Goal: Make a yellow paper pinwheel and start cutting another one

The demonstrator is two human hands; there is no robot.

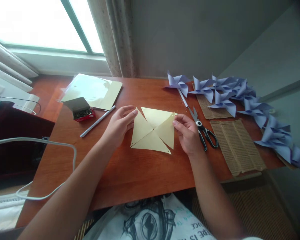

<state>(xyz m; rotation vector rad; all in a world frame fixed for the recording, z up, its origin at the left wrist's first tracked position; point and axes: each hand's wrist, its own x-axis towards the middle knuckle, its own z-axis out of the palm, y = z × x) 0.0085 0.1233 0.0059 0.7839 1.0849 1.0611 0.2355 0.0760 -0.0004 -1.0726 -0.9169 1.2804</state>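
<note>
A pale yellow paper square (150, 141) is held up between my two hands over the wooden table. Slits run from its corners toward the middle, where there is a small hole, and more holes show near some corner tips. My left hand (121, 125) pinches the paper's left side near the upper left corner. At the upper right corner, my right hand (187, 133) grips the edge between thumb and fingers. Just right of that hand lie black-handled scissors (202, 128), blades pointing away. On the left, a white paper stick (98, 121) rests beside an open red box (84, 114) of small metal pieces.
A stack of yellow sheets (113, 93) in clear plastic lies at the back left. Several purple pinwheels (223, 103) crowd the right side, some over corrugated cardboard (237, 146). A white cable (74, 156) loops over the table's left edge.
</note>
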